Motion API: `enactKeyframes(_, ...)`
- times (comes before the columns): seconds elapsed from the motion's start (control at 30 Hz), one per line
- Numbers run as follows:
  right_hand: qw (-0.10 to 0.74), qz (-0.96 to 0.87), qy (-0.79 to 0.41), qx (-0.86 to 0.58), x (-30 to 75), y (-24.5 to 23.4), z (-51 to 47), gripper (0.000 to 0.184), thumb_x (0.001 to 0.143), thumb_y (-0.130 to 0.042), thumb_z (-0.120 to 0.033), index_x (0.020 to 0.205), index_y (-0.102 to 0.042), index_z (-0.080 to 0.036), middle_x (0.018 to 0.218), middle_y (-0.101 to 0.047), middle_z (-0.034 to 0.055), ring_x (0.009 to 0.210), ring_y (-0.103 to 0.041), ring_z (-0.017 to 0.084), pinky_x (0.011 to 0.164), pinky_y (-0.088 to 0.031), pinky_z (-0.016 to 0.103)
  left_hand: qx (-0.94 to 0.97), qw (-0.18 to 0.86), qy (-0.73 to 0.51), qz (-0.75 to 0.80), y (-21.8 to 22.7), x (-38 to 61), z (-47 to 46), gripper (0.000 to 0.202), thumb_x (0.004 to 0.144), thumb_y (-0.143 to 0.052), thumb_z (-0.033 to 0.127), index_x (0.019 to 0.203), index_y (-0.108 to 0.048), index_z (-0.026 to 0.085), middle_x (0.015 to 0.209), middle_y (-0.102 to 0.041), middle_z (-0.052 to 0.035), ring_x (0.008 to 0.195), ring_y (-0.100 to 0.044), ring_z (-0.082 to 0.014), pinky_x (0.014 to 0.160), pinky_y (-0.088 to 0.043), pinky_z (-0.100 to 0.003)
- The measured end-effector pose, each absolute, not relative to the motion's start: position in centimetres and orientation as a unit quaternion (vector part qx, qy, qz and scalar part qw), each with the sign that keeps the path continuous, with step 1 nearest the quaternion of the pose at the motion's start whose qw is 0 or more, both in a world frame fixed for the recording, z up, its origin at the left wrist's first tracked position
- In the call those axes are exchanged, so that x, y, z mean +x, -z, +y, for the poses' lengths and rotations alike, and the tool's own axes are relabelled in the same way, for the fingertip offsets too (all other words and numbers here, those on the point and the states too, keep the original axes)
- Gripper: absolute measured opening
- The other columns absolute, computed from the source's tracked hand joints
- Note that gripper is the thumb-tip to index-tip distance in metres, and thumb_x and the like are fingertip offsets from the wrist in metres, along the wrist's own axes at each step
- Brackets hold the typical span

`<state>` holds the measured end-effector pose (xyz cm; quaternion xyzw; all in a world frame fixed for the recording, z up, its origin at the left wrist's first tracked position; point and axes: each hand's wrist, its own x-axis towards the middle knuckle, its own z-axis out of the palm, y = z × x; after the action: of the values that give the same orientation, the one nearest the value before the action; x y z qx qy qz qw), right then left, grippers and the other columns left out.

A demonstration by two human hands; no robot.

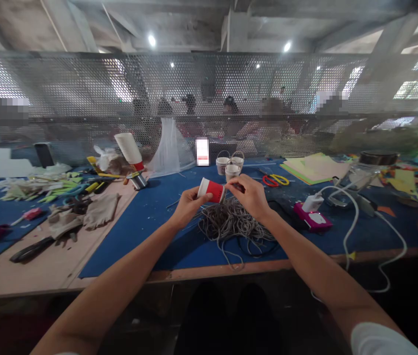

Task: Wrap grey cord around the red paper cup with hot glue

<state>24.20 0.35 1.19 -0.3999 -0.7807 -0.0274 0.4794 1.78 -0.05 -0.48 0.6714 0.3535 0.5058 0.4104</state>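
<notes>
My left hand (189, 203) is wrapped round a small red and white paper cup (211, 190), held on its side above the blue table mat (145, 217). My right hand (249, 195) pinches at the cup's open rim, fingers closed; what they grip there is too small to make out. Just below both hands lies a tangled pile of grey cord (234, 224). Three small white cups with wire handles (230, 165) stand behind the hands.
A stack of white cups (129, 148) leans at the back left by scissors and green scraps (42, 190). Red and yellow scissors (275, 180), coloured paper sheets (314, 167), a pink glue gun (310, 217) with white cable sit right. A perforated metal screen (209, 98) borders the table; people sit beyond.
</notes>
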Motion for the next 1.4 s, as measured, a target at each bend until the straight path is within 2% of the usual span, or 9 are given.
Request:
enactKeyframes(0.47,0.478,-0.782,0.024,-0.400,24.25,-1.26,0.45,0.016,0.096,-0.062,-0.037,0.092,-0.070,-0.024,0.079,-0.063,0.0014,0.071,-0.058,0.015,0.069,-0.043,0.028,0.660,0.426,-0.505,0.357,0.19,1.89,-0.27,0.039,0.078,-0.075,0.049,0.095,-0.077,0.014,0.088,-0.073,-0.0052,0.079,-0.062,-0.0198,0.080,-0.047,-0.031)
enactKeyframes(0.97,0.486,-0.779,-0.002,-0.397,24.42,-1.20,0.67,0.017,0.095,-0.062,-0.038,0.091,-0.070,-0.023,0.077,-0.063,0.0011,0.069,-0.057,0.015,0.068,-0.043,0.028,0.657,0.440,-0.501,0.351,0.34,1.79,-0.19,0.041,0.077,-0.076,0.049,0.098,-0.077,0.013,0.088,-0.074,-0.0065,0.081,-0.063,-0.0209,0.081,-0.049,-0.032)
enactKeyframes(1.4,0.495,-0.767,-0.044,-0.406,24.52,-1.37,0.99,0.015,0.091,-0.066,-0.036,0.086,-0.071,-0.023,0.076,-0.066,0.0011,0.067,-0.057,0.015,0.066,-0.043,0.030,0.659,0.450,-0.499,0.338,0.34,1.67,-0.17,0.034,0.079,-0.077,0.042,0.099,-0.078,0.015,0.089,-0.074,-0.0053,0.081,-0.063,-0.0189,0.082,-0.047,-0.031)
